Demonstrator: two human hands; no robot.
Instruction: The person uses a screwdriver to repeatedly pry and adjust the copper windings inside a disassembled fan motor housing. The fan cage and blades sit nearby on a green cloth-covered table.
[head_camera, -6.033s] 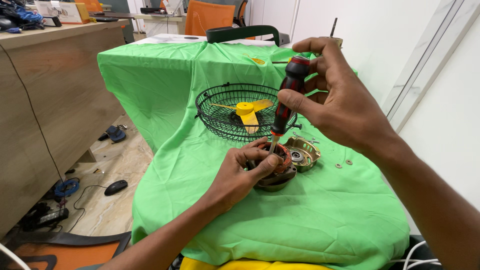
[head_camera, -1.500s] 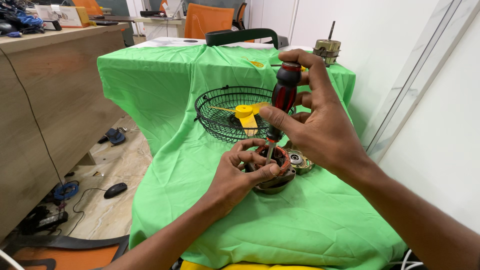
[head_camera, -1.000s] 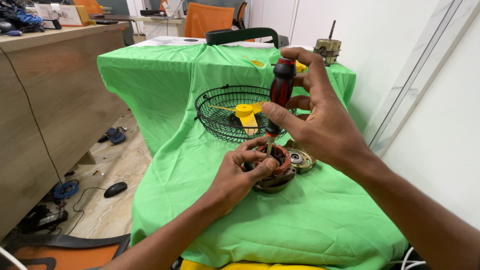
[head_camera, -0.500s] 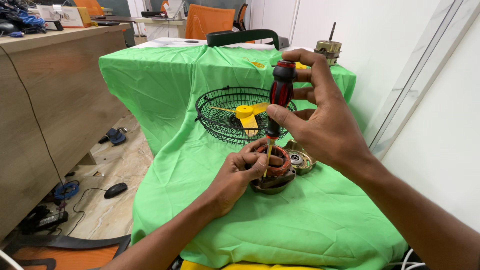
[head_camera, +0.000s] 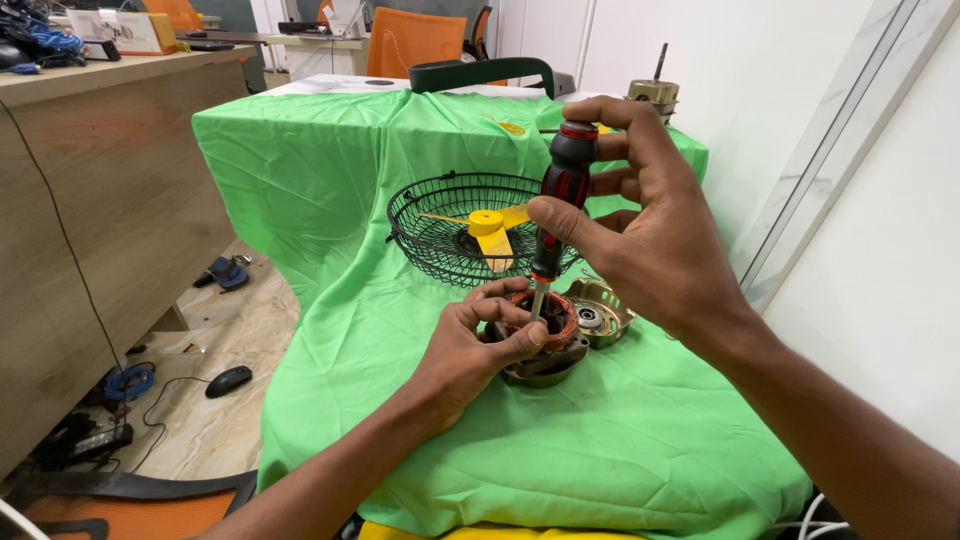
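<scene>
Left hand (head_camera: 470, 350) clamped around round metal motor housing with copper windings (head_camera: 545, 335) on green cloth-covered table (head_camera: 620, 450), steadying it against turning. Right hand (head_camera: 640, 225) gripping red-and-black-handled screwdriver (head_camera: 560, 195) upright, tip down into windings just beside left fingertips (head_camera: 525, 340). Loose metal end cover (head_camera: 600, 315) just beyond, below right palm; black wire guard with yellow blade (head_camera: 480, 225) farther beyond.

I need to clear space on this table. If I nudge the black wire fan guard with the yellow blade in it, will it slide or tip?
The wire fan guard is open mesh, so probably light for its size. It sits bowl-like, dome side down, on the green cloth, so it may rock rather than slide cleanly. The yellow blade looks loose inside and could shift.
</scene>
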